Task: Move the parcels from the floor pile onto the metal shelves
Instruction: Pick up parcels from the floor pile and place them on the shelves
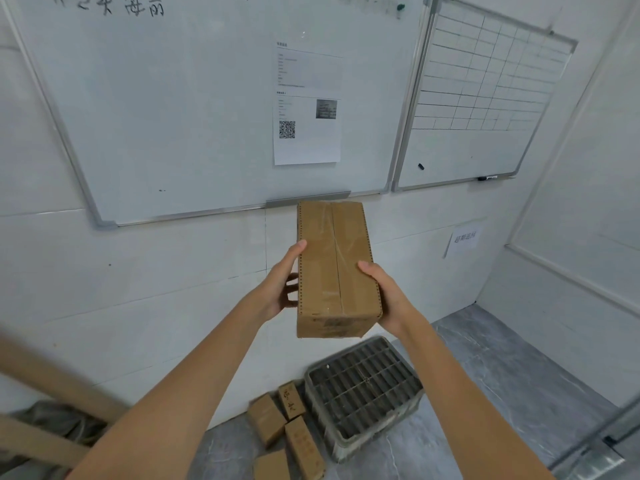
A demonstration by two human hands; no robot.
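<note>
Parcel (335, 268), a taped brown cardboard box, is held up at centre frame before the white wall, just under the whiteboard (194, 109) at 12 o'clock. The left hand (282, 284) grasps its left side, the right hand (388, 294) its right. Below, at 6 o'clock, small boxes (284, 431) lie on the floor beside a grey crate (363, 393)

We've got both arms stretched fwd & up, forearms bare. Our left hand (282, 287) grips the left side of the cardboard box (334, 271), thumb on the top face, fingers curled under. Our right hand (386, 294) clasps the right side, thumb on top, palm vs the box's edge, wrist bent
</note>
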